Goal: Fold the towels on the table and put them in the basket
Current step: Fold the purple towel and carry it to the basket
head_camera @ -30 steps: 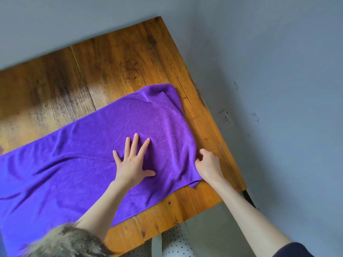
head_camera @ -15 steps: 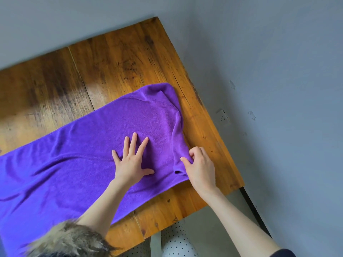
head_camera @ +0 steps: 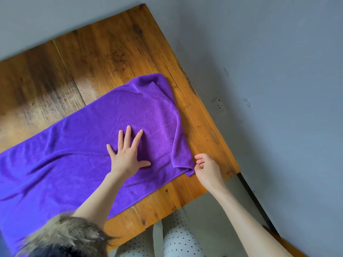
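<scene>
Bare wood of the bench [head_camera: 115,58] lies open across the upper left and centre of the frame, beyond the purple towel [head_camera: 61,164]. A narrow bare strip runs down the bench's right edge. The grey wall [head_camera: 278,71] closes off the right side, just beside that edge.

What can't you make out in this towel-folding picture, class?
- Basket: nowhere in the head view.
- Towel: left end cut off by the frame edge; near part hidden behind the fur trim.
- Right hand: curled fingers hide whether they touch the towel's corner.
</scene>
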Demonstrator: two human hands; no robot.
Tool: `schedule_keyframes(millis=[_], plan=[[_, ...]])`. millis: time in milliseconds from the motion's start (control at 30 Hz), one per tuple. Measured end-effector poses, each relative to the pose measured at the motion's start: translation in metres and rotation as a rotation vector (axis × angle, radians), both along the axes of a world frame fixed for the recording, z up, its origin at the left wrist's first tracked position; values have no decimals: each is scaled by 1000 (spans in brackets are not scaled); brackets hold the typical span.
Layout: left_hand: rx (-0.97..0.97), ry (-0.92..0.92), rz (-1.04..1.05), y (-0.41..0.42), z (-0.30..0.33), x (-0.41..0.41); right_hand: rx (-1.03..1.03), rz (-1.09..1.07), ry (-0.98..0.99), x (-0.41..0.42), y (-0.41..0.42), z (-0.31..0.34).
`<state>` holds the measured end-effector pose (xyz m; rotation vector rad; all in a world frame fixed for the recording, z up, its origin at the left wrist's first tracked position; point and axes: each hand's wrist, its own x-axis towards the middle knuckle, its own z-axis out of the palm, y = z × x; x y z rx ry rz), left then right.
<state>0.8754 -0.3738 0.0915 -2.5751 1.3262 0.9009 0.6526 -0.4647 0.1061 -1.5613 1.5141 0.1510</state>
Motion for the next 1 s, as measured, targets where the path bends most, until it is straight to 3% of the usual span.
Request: schedule_keyframes(millis=[167,367,467,633,700,800,1000], plan=[[-15,16,15,1,-1,0,-88,203,47,-9,17,-6],[3,10,5,0,-1,0,-428,87,57,-12,-1,0],[2,7,2,0,-2,0,-615,-64,-32,-22,-25,10],[7,6,4,0,-1,0,-672,-293,-147,-37,-48,12],[10,7,4,-1,0,-1,-689,-192,-132,-43,-44,7],[15,15,4,-2,2,-1,-555,17,-7,-51,-35,-5],[-166,32,69,-15,2,-6,-564,-57,-9,-24,-56,5]])
